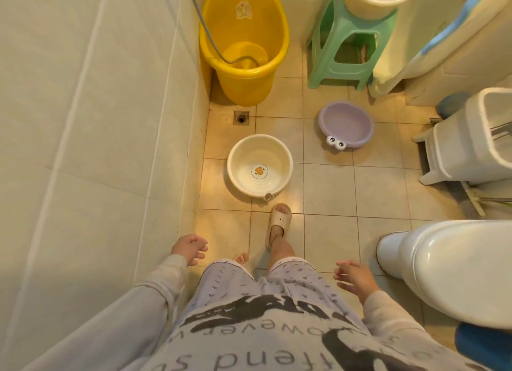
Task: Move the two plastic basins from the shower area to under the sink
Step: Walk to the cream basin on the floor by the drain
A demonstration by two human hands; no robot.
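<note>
A cream basin [243,154] with an orange duck print in its bottom sits on the tiled floor near the left wall. A purple basin [346,121] with cartoon eyes on its rim lies further right and back. My left hand [189,248] hangs empty near the wall, fingers apart, well short of the cream basin. My right hand [356,278] is empty too, fingers spread, beside the toilet. One slippered foot [278,223] stands just in front of the cream basin.
A tall yellow tub [243,43] with a shower hose in it stands in the back corner, a floor drain [241,118] before it. A green stool [349,43] carries a cream bucket. A white toilet [454,271] fills the right; a white bin [476,140] stands behind it.
</note>
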